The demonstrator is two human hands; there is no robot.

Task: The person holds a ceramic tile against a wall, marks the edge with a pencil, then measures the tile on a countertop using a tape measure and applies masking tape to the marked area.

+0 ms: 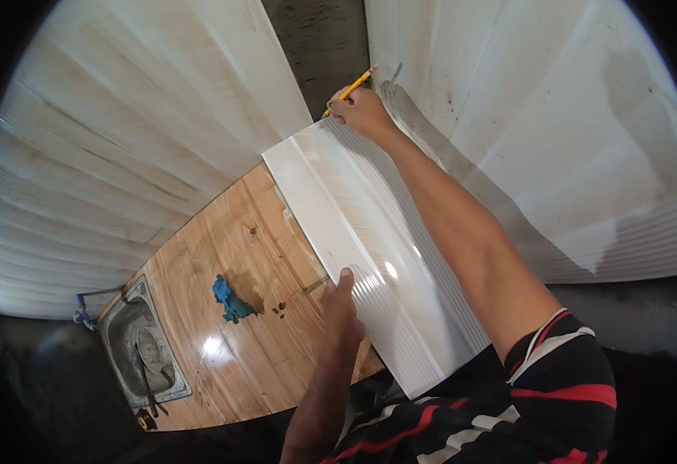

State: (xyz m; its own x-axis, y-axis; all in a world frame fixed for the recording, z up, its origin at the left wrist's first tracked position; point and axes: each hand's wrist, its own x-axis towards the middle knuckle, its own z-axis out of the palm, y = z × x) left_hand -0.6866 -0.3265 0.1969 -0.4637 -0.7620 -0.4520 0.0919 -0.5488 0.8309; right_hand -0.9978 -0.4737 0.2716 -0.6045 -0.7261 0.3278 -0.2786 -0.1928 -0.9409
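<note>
Right hand [359,110] is curling its fingers closed around a yellow pencil [350,91], which is slanting with its lower end just beside the far edge of a white ribbed panel [369,224]. That panel is lying across the counter [199,371], covering its right-hand part and reaching past its near edge. Left hand [344,315] is resting its thumb on the panel's left long edge; its other fingers are mostly hiding, so I cannot tell whether they are gripping underneath. Farther left, crumpled blue material [231,300] is sitting mid-counter, dark bits [279,310] lying near it. Toward the counter's left edge, a metal sink [183,384] is holding a roundish grey object [149,349], while a yellow-and-black item [146,420] is occupying the near left corner. Pale wall panels [160,100] are rising behind the far edge.
</note>
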